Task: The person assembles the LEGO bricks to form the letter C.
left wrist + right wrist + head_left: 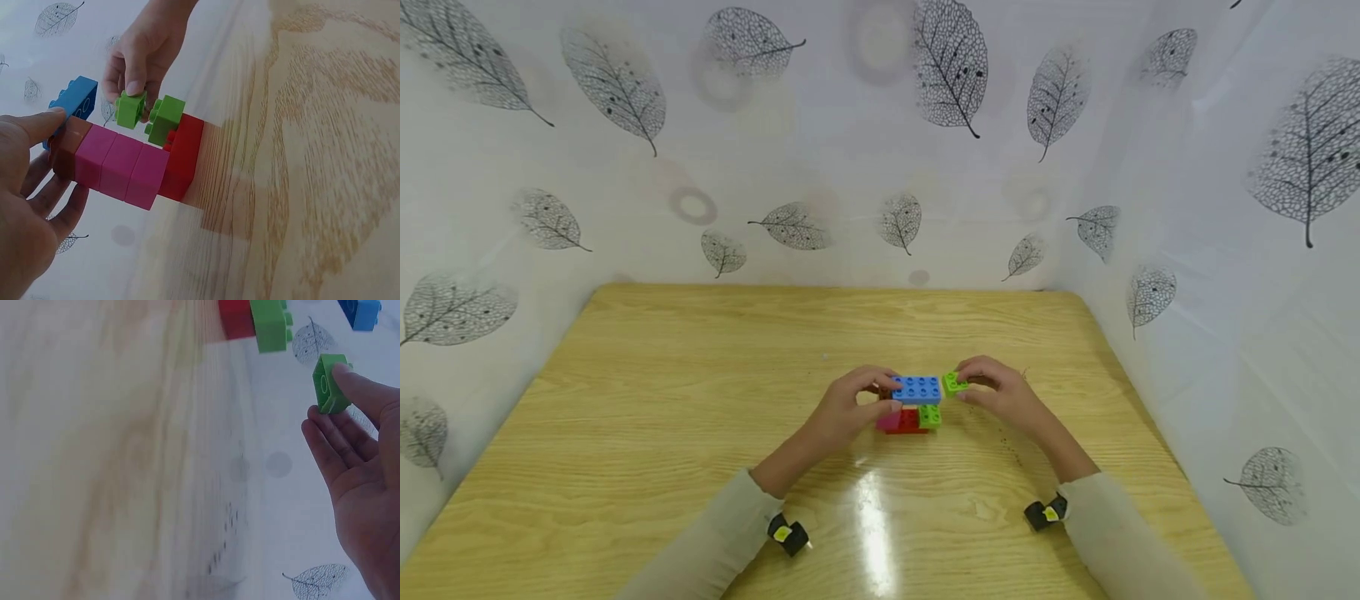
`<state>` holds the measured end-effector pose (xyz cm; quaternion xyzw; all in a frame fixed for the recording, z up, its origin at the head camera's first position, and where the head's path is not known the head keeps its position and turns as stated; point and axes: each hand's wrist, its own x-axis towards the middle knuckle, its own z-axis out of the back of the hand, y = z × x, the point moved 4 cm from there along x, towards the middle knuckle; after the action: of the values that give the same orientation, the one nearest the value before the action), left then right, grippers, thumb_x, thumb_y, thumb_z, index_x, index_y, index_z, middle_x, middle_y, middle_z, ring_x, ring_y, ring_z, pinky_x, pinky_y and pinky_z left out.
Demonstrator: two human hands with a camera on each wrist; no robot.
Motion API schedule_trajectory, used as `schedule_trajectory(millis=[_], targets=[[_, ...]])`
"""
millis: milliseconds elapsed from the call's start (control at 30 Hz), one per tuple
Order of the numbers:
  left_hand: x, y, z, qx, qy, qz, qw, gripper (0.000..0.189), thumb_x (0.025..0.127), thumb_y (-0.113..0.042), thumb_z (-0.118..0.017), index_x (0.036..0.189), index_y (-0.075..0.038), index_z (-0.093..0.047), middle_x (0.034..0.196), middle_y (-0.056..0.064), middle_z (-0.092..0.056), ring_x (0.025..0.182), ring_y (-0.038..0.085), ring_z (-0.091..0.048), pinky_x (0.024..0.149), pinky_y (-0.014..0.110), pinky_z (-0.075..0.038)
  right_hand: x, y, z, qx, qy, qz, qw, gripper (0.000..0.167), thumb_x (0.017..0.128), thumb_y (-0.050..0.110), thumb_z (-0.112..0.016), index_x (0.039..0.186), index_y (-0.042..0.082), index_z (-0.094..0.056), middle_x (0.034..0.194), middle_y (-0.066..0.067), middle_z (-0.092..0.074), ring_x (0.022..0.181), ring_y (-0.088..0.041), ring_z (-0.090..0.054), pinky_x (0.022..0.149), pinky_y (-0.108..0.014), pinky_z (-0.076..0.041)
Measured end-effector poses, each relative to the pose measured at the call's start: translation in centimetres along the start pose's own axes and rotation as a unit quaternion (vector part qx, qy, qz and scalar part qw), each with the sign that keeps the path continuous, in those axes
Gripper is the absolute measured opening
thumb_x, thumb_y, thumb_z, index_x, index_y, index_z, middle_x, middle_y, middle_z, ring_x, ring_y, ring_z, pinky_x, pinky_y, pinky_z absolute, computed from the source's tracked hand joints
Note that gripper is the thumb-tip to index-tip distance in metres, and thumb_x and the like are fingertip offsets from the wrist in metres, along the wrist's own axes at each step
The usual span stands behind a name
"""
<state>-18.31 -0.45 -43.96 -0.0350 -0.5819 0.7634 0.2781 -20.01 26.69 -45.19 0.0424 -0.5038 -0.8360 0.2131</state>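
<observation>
A toy brick build stands on the table: a red brick [186, 156] at the bottom, a column of pink bricks [119, 161] rising from one end, then a brown brick [67, 144], and a blue brick [917, 389] on top, jutting out sideways. One green brick [929, 416] sits on the red brick's other end. My left hand [852, 406] grips the top of the column, its thumb at the blue brick. Between thumb and fingers, my right hand [996, 390] pinches a second green brick [331, 384], close to the blue brick's free end and above the lower green one.
The wooden table [700, 350] spreads out around the build. Pale curtains with a leaf print [951, 62] hang behind it and along both sides. Dark specks [1011, 446] lie on the table near my right forearm.
</observation>
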Motion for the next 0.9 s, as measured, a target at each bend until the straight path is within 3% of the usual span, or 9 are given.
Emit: schedule_trajectory(millis=[100,200,533,900], targets=[[0.0,0.0,0.1,0.008,-0.004,-0.003,1.0000,0.021,0.091,-0.013,-0.075,0.113,-0.014,-0.072,0.128,0.004,-0.064,0.100,0.018,-0.064,0.087,0.040,-0.057,-0.2,0.7,-0.6,-0.004,0.002,0.010,0.9999,0.016,0.094,0.013,-0.072,0.110,0.013,-0.070,0.131,-0.011,-0.060,0.123,-0.015,-0.058,0.106,-0.047,-0.048],[0.1,0.0,0.1,0.012,-0.002,-0.009,0.9999,0.023,0.091,-0.013,-0.075,0.114,-0.013,-0.071,0.129,0.005,-0.064,0.101,0.019,-0.065,0.088,0.041,-0.057,-0.4,1.3,-1.2,-0.014,0.007,0.027,0.9995,0.016,0.093,0.012,-0.073,0.109,0.016,-0.070,0.129,-0.008,-0.062,0.123,-0.014,-0.058,0.106,-0.047,-0.048],[0.0,0.2,-0.1,0.011,-0.008,-0.012,0.9998,0.021,0.091,-0.014,-0.075,0.112,-0.015,-0.070,0.129,0.004,-0.064,0.098,0.020,-0.060,0.093,0.056,-0.051,-0.9,2.5,-2.4,-0.011,0.001,0.066,0.9977,0.016,0.092,0.008,-0.074,0.105,0.017,-0.070,0.128,-0.009,-0.065,0.119,-0.017,-0.062,0.099,-0.056,-0.050],[0.0,0.1,-0.2,-0.009,0.011,0.015,0.9998,0.019,0.094,-0.017,-0.071,0.113,-0.020,-0.070,0.137,-0.002,-0.063,0.125,0.024,-0.058,0.101,0.048,-0.051,-0.9,3.1,-3.1,-0.046,-0.015,0.128,0.9906,0.020,0.086,-0.001,-0.077,0.100,0.010,-0.068,0.122,-0.014,-0.067,0.116,-0.015,-0.063,0.093,-0.050,-0.055]])
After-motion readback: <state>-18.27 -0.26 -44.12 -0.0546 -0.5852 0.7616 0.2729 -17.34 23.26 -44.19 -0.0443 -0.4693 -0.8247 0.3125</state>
